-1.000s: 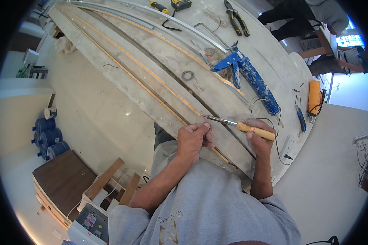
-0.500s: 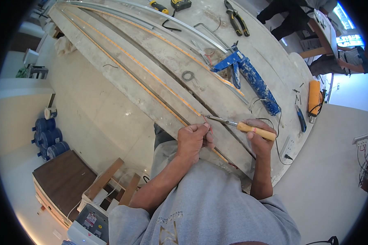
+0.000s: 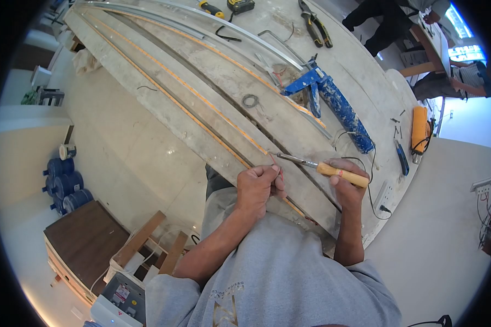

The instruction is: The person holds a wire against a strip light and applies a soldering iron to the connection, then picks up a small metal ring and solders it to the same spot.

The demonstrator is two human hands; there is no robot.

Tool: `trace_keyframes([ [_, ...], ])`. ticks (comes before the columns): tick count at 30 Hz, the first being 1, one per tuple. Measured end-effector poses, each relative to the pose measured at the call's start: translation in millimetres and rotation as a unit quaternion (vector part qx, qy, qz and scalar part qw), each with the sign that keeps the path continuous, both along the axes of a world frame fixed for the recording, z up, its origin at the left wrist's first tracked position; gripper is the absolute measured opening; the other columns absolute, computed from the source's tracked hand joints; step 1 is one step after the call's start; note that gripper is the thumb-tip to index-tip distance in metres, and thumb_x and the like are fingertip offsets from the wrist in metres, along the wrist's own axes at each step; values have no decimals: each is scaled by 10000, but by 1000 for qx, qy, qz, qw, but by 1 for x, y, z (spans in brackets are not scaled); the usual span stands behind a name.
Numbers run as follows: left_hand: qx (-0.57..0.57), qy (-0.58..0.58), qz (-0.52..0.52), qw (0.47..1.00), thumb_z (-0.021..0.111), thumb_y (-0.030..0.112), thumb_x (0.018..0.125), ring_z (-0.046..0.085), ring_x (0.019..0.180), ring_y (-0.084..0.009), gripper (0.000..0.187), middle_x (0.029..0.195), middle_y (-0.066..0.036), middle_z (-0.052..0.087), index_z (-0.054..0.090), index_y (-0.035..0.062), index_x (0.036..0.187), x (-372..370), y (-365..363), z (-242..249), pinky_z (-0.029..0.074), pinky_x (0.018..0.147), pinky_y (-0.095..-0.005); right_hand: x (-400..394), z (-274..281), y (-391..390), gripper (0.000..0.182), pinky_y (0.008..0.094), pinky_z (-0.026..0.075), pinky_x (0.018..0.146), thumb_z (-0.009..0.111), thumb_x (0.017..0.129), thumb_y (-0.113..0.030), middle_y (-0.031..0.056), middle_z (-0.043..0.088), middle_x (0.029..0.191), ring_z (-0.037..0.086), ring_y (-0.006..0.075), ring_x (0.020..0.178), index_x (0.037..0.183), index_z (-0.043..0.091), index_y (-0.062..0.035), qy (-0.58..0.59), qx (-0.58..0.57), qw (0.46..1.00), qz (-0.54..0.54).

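Note:
My right hand (image 3: 348,182) is wrapped round the wooden handle of a soldering iron (image 3: 341,175), its metal tip pointing left. That tip is at the near end of an orange LED strip (image 3: 223,116) lying on a long board. Between the thumb and fingers of my left hand (image 3: 258,185) is a thin red wire (image 3: 281,173), whose upper end runs up close to the iron's tip. Whether wire and strip touch is too small to tell. A small coil of solder wire (image 3: 250,101) lies on the worktop, up and left of the iron.
A blue caulking gun (image 3: 333,103) lies beyond my right hand. Pliers (image 3: 315,24), a tape measure (image 3: 241,6), a utility knife (image 3: 402,158), an orange heat gun (image 3: 419,131) and a power strip (image 3: 385,196) are on the worktop (image 3: 360,76). A person (image 3: 387,24) stands at the upper right.
Both hands, the soldering iron and the red wire keep almost the same place. The person at the upper right has shifted slightly.

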State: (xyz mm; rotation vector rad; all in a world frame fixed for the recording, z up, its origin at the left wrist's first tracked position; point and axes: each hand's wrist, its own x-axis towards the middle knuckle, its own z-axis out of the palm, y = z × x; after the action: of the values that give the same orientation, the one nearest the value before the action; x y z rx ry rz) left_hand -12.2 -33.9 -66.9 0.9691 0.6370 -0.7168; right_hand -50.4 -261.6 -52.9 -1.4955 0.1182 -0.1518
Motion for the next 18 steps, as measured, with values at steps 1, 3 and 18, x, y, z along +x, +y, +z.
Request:
trace_keyframes([
  [1, 0, -2, 1, 1000, 614, 164, 936, 609, 504, -169, 178, 621, -44, 622, 659, -2, 889, 0, 0, -1, 516, 508, -282, 1, 2, 1, 307, 341, 503, 852, 765, 736, -73, 184, 697, 1001, 659, 244, 928, 990, 679, 76, 0, 6, 1000, -3],
  [3, -3, -5, 3, 1000, 613, 162, 937, 608, 505, -168, 177, 621, -43, 621, 659, -3, 891, -1, 0, 1, 516, 509, -282, 0, 1, 1, 310, 340, 503, 851, 766, 738, -76, 185, 697, 1001, 659, 244, 929, 992, 678, 77, 2, 13, 1000, -7],
  [18, -3, -2, 0, 1000, 620, 177, 933, 606, 499, -164, 187, 614, -45, 622, 654, 2, 875, 1, 0, 1, 516, 505, -282, 1, -2, -1, 300, 344, 500, 857, 761, 717, -69, 185, 699, 999, 659, 247, 939, 972, 689, 71, 5, -16, 1000, 4],
])
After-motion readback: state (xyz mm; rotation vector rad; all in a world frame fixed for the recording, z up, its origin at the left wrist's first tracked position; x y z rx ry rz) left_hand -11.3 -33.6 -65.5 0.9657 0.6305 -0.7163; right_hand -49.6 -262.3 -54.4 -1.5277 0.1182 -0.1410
